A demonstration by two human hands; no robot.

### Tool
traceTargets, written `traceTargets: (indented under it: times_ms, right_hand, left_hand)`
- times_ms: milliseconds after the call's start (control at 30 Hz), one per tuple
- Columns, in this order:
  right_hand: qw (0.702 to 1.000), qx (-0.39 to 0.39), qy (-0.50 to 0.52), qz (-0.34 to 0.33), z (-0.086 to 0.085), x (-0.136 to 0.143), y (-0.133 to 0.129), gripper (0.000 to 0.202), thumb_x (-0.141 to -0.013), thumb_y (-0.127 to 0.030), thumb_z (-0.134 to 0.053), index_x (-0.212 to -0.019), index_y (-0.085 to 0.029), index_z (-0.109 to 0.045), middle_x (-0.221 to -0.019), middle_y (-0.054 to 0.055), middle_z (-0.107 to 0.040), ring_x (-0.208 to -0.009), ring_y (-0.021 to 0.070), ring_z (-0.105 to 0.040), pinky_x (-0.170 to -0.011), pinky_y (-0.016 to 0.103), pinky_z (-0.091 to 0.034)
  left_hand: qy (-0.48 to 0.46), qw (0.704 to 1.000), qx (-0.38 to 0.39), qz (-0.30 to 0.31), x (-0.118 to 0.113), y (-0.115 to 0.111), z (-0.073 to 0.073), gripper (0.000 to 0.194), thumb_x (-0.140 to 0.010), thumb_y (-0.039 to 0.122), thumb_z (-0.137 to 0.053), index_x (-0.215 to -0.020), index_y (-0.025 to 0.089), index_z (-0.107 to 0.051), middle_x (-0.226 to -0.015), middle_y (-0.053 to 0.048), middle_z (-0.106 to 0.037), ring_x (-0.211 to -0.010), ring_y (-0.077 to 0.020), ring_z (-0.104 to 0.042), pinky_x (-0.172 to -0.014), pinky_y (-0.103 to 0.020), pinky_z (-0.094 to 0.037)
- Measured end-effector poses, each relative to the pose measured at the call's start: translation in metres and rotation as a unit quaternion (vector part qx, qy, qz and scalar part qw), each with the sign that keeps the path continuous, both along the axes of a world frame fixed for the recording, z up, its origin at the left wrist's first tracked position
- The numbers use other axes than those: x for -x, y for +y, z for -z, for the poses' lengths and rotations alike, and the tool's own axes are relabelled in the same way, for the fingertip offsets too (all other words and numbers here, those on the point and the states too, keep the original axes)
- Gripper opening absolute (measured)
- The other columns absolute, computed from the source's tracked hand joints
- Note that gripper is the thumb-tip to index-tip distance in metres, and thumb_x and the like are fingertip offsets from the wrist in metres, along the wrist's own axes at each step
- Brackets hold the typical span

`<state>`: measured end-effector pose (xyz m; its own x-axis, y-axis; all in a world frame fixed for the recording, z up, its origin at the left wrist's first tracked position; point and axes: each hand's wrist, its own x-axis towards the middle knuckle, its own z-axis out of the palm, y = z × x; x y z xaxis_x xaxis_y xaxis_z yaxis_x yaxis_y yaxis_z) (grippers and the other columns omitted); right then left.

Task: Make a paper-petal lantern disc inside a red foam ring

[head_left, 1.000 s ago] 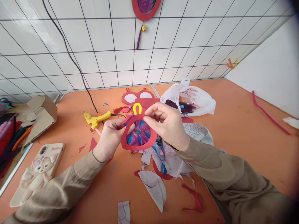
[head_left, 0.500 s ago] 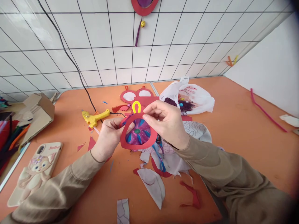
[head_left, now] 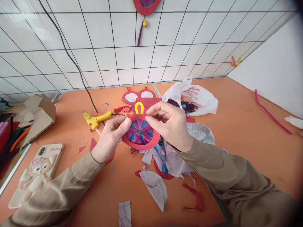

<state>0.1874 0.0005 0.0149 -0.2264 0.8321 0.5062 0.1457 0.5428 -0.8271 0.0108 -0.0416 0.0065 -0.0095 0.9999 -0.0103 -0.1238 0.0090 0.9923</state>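
Note:
Between my two hands is a round ornament (head_left: 140,146) with a red ring frame and a purple and blue patterned centre. A yellow loop (head_left: 139,107) stands up from its top edge. My left hand (head_left: 112,134) pinches the ring's upper left side, thumb on the front. With thumb and forefinger my right hand (head_left: 169,124) grips the upper right side. Blue ribbon strands (head_left: 162,159) show below the ornament, above the white cloth; whether they join it is unclear.
A yellow glue gun (head_left: 96,119) lies to the left, its cord at the back. A phone (head_left: 38,173) and a cardboard box (head_left: 39,115) are further left. Drawn-on white cloth (head_left: 178,160), paper scraps (head_left: 155,189), a white plastic bag (head_left: 203,101) and red ring frames (head_left: 139,97) lie around.
My left thumb has moved from inside the ring to its front edge. The ring now lies flush around the patterned centre. My right hand has barely moved.

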Motion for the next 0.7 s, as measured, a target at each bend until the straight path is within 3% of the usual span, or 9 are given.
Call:
traceTargets:
  times_ms: [133, 367, 700]
  right_hand:
    - [1.000, -0.004, 0.009, 0.000, 0.000, 0.001, -0.001, 0.008, -0.079, -0.012, -0.065, -0.076, -0.019, -0.061, -0.064, -0.003, -0.067, -0.056, 0.0098, -0.060, -0.050, 0.022, -0.048]
    - [1.000, -0.013, 0.020, 0.003, 0.002, 0.002, 0.000, 0.008, -0.080, -0.013, -0.065, -0.076, -0.019, -0.061, -0.064, -0.003, -0.067, -0.057, 0.0104, -0.062, -0.051, 0.022, -0.049]
    - [1.000, -0.005, 0.025, -0.014, 0.005, 0.001, 0.001, 0.005, -0.081, -0.015, -0.065, -0.081, -0.019, -0.063, -0.069, -0.001, -0.071, -0.063, 0.0125, -0.067, -0.056, 0.024, -0.052]
  left_hand:
    - [0.034, 0.999, -0.017, 0.000, -0.003, -0.001, 0.005, 0.046, -0.083, 0.058, -0.066, -0.064, 0.017, -0.056, -0.059, 0.003, -0.042, -0.054, -0.0093, -0.031, -0.048, -0.023, -0.028]
    - [0.024, 0.999, -0.023, -0.030, -0.007, -0.004, 0.012, 0.032, -0.089, 0.049, -0.061, -0.081, 0.019, -0.062, -0.070, 0.002, -0.048, -0.060, -0.0101, -0.037, -0.054, -0.022, -0.034]
    - [0.082, 0.989, -0.115, -0.045, -0.003, -0.004, 0.012, 0.024, -0.093, 0.038, -0.058, -0.081, 0.019, -0.063, -0.072, 0.001, -0.055, -0.064, -0.0112, -0.046, -0.058, -0.022, -0.040]
